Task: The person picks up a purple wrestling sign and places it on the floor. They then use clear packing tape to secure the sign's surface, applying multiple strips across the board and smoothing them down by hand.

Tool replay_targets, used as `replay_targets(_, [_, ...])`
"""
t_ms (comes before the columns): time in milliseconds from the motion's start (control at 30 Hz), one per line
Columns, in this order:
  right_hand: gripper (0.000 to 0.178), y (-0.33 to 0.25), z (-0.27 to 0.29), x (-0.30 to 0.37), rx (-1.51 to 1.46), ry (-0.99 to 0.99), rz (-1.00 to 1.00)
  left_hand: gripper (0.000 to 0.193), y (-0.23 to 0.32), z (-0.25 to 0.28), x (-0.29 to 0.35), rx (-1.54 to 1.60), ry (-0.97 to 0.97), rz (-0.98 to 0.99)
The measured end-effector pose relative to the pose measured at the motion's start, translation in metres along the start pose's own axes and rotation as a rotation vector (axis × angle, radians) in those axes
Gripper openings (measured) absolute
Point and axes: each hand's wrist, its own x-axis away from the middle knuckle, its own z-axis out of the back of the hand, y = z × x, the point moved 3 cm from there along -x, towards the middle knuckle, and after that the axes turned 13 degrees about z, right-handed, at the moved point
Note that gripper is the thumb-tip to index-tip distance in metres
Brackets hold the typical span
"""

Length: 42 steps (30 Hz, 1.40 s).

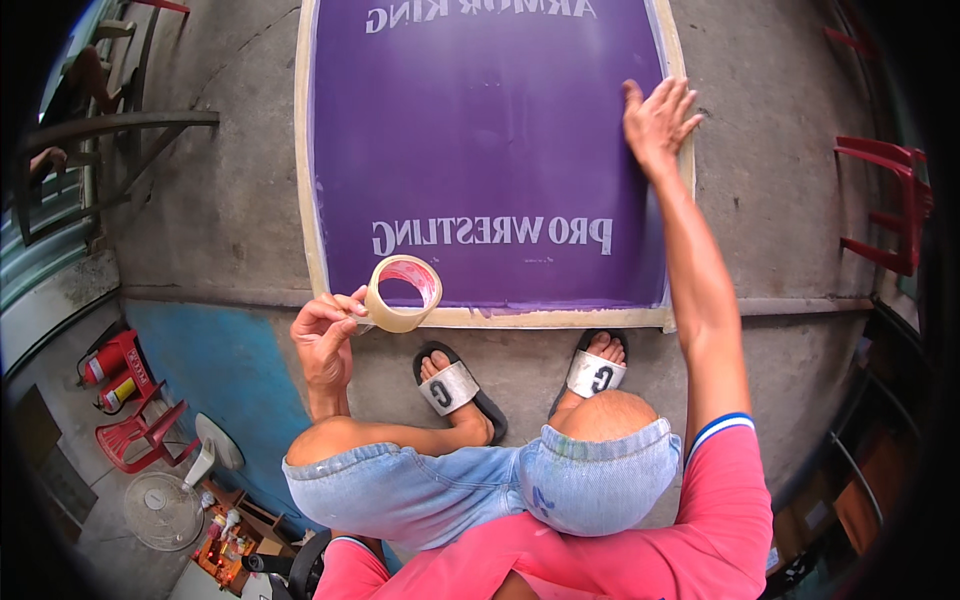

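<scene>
A large framed screen-printing screen [490,150] with a purple face and mirrored pale lettering lies in front of my feet. Its pale frame [303,150] runs around the purple area. My left hand [328,335] pinches the loose end of a roll of tape [405,293], near the screen's near left corner. The roll is clear-yellowish with a pink inner core, and it overlaps the near edge of the screen from my view. My right hand [660,122] is flat with fingers spread, resting across the right side of the frame.
Concrete floor [220,210] surrounds the screen, with a blue patch [215,365] at left. A red chair [885,200] stands far right, a dark metal bench [120,125] far left. Fire extinguishers [110,372], a small red chair [145,435] and a fan [165,510] are lower left.
</scene>
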Motion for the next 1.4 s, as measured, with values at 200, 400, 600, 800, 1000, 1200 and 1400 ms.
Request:
replay_targets(200, [0.095,-0.271,0.007,0.195,-0.486,-0.123,1.054,0.013,0.013,-0.001,-0.01,0.077,0.027,-0.04])
replay_targets(400, [0.079,-0.108,0.029,0.092,-0.093,0.001,0.657,0.014,0.028,0.017,0.023,0.047,0.098,-0.114])
replay_targets(600, [0.056,0.181,0.158,0.19,-0.101,0.034,-0.016,0.012,0.024,0.034,0.006,0.132,0.349,-0.115])
replay_targets(800, [0.048,0.098,0.179,0.547,-1.057,-0.627,-0.926,0.009,0.031,0.022,-0.03,0.071,0.307,-0.126])
replay_targets(1000, [0.088,0.033,0.315,0.477,-1.477,-0.962,-1.006,0.008,0.035,0.007,-0.038,0.117,0.213,-0.152])
replay_targets(1200, [0.108,0.056,0.308,0.298,-2.056,-0.202,0.027,0.006,0.013,-0.04,-0.037,0.113,0.061,0.096])
replay_targets(1400, [0.092,-0.121,0.158,0.252,-1.249,-0.383,0.73,0.01,-0.048,-0.062,-0.017,0.257,-0.213,0.378])
